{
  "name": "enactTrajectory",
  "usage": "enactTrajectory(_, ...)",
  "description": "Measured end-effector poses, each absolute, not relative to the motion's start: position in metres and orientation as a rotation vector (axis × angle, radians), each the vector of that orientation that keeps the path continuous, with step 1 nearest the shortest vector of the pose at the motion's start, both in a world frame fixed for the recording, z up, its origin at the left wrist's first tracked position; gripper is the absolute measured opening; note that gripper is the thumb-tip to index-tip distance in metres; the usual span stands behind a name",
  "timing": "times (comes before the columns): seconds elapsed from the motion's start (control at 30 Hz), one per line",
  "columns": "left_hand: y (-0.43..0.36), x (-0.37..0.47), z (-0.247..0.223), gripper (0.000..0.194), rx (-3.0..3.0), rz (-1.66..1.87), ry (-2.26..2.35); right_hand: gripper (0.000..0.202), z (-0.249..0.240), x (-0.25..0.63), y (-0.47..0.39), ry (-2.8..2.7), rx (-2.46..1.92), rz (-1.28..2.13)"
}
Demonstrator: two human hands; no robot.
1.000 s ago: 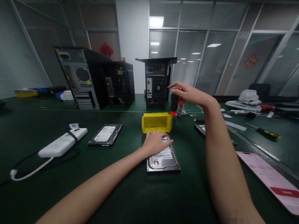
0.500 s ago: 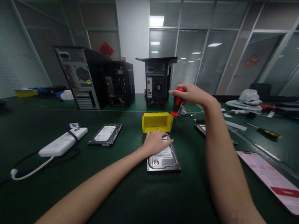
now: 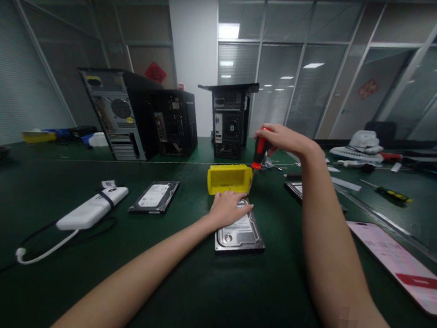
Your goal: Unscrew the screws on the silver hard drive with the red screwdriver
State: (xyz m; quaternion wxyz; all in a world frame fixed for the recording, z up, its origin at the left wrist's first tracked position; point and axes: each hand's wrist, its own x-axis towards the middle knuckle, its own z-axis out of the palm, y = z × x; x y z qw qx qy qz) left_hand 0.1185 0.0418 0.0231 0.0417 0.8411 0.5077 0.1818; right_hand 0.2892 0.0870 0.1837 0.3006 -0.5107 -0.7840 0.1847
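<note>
A silver hard drive (image 3: pixel 241 235) lies label up on the green table, close in front of me. My left hand (image 3: pixel 228 208) grips its far part, covering the left side and some of the label. Above the drive's far right corner, my right hand (image 3: pixel 278 138) is closed round the handle of a red and black screwdriver (image 3: pixel 260 152). Its shaft points down toward that corner; whether the tip sits in a screw is too small to tell. Just behind the drive stands a yellow plastic bin (image 3: pixel 229 179), its open side toward me.
Another hard drive (image 3: pixel 155 195) and a white power strip (image 3: pixel 92 208) lie left. A further drive (image 3: pixel 296 189), partly behind my right forearm, a phone (image 3: pixel 401 264) and a yellow-black screwdriver (image 3: pixel 392 194) are right. Computer cases (image 3: pixel 232 122) stand at the back.
My right hand and the screwdriver have shifted very slightly, the handle tilting a little to the right at its top. My left hand and the drive have stayed in place.
</note>
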Motion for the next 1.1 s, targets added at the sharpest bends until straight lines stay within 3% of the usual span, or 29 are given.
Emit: enactTrajectory(1.1,0.0433,0.1174,0.0241,0.048,2.529,0.582,1.527,0.032,0.1830,0.2894,0.0846,-2.159,-1.281,0.378)
